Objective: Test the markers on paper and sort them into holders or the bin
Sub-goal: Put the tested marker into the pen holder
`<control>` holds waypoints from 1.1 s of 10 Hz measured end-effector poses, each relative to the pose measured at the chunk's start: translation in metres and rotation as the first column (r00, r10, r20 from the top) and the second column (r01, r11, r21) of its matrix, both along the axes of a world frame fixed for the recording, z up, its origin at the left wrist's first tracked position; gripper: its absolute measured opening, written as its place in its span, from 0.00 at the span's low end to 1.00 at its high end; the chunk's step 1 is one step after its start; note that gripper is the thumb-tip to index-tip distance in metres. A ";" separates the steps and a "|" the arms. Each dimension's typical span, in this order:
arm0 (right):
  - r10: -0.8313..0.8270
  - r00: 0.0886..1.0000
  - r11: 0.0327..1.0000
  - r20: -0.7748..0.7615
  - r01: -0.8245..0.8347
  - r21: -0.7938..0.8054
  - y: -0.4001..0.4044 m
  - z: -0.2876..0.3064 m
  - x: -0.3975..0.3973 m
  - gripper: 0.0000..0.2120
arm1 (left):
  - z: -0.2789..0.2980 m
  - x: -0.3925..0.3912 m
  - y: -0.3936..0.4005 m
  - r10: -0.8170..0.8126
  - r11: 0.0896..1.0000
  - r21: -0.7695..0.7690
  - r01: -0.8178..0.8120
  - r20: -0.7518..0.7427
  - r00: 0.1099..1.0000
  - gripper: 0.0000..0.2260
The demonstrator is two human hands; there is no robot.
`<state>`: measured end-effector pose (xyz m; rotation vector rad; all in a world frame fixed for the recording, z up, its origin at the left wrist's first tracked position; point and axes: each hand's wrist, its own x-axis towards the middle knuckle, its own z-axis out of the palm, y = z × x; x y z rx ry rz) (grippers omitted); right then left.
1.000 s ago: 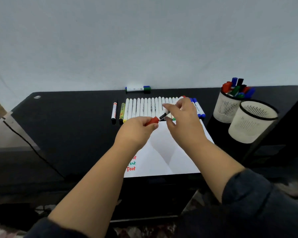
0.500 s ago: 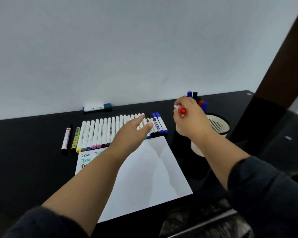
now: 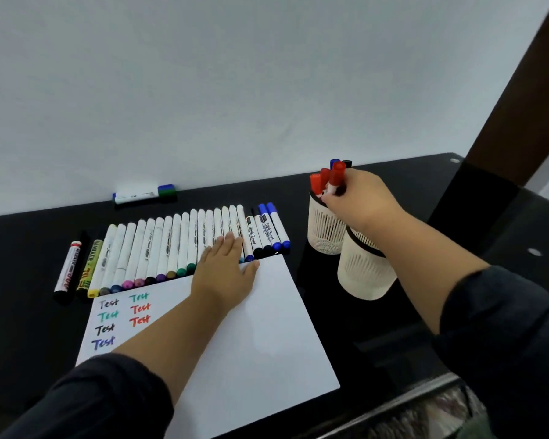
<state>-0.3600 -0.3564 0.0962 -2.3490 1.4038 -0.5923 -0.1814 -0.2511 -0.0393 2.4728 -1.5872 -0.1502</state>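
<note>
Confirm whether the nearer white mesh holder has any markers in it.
No: the nearer white mesh holder shows no markers, while the right hand lowers a red-capped marker into the farther holder.

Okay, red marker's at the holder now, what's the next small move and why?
Probably let go: the right hand holds the red marker upright at the mouth of the far holder, among other capped markers, so it looks ready to drop in. The left hand already rests flat on the row of white markers, likely to take the next one for testing.
</note>
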 end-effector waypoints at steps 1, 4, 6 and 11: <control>0.001 0.997 1.000 -0.078 0.002 0.031 -0.006 0.002 0.005 0.08 | -0.002 0.000 0.000 0.005 1.000 -0.022 -0.005 -0.005 1.000 0.28; -0.021 0.998 1.000 0.052 0.022 -0.022 -0.001 -0.002 0.006 0.19 | -0.003 0.001 0.001 0.001 0.999 -0.036 0.000 0.010 1.000 0.28; -0.033 0.999 0.998 -0.015 0.033 -0.058 -0.002 -0.005 0.010 0.17 | -0.003 0.000 0.000 -0.008 0.999 -0.034 0.008 0.014 1.000 0.28; -0.020 0.989 1.000 -0.149 0.016 -0.026 -0.011 0.006 0.013 0.16 | -0.005 0.001 -0.001 0.000 0.999 -0.034 0.000 0.019 1.000 0.28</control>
